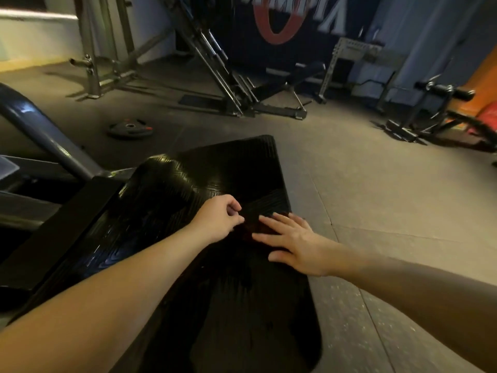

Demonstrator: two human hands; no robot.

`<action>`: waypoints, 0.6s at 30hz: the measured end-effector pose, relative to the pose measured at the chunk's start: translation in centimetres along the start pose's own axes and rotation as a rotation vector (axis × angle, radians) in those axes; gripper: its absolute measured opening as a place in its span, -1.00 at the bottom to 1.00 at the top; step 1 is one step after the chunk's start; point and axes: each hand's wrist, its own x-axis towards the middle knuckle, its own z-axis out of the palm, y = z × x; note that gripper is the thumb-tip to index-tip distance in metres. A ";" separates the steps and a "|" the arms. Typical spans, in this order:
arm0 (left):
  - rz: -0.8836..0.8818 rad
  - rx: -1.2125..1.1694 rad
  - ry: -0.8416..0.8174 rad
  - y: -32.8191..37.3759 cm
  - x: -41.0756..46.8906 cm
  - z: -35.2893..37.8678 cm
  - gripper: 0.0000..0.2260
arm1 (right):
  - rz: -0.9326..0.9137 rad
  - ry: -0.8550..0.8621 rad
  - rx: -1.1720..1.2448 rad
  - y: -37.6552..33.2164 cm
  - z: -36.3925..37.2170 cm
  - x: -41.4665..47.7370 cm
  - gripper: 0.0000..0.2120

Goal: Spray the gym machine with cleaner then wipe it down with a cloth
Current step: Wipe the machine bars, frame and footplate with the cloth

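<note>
1. Dark cloth (251, 228), barely visible, lies mid-pad (188, 189); likely soft, light.
2. Left hand (216, 218) seems to pinch its 9 o'clock edge, fingers (233, 207) curled; right hand (293, 244), at 3 o'clock, presses it, fingers spread flat.
3. Best gripped bunched.

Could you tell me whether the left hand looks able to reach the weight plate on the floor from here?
Probably not. The left hand is over the ribbed black platform, arm stretched out, and the weight plate lies on the floor well beyond the platform's far left edge.
</note>
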 end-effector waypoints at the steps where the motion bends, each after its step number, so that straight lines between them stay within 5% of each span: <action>1: 0.014 0.020 0.037 -0.3 -0.3 0.2 -0.83 | 0.017 -0.027 -0.024 -0.1 0.7 0.1 -0.49; 4: -0.052 0.136 0.081 -0.8 -2.6 0.1 -0.64 | 0.040 -0.008 -0.014 -0.2 1.0 1.2 -0.53; 9: -0.233 0.434 -0.212 -2.3 -5.0 0.1 -0.13 | 0.065 0.116 0.101 0.3 -0.4 3.6 -0.58; 13: -0.260 0.296 -0.245 -4.0 -5.3 0.9 -0.09 | 0.120 0.209 0.168 2.5 -0.8 7.2 -0.64; 18: -0.265 0.270 -0.238 -4.5 -5.3 1.1 -0.10 | 0.453 0.298 0.119 7.0 -3.4 11.7 -0.68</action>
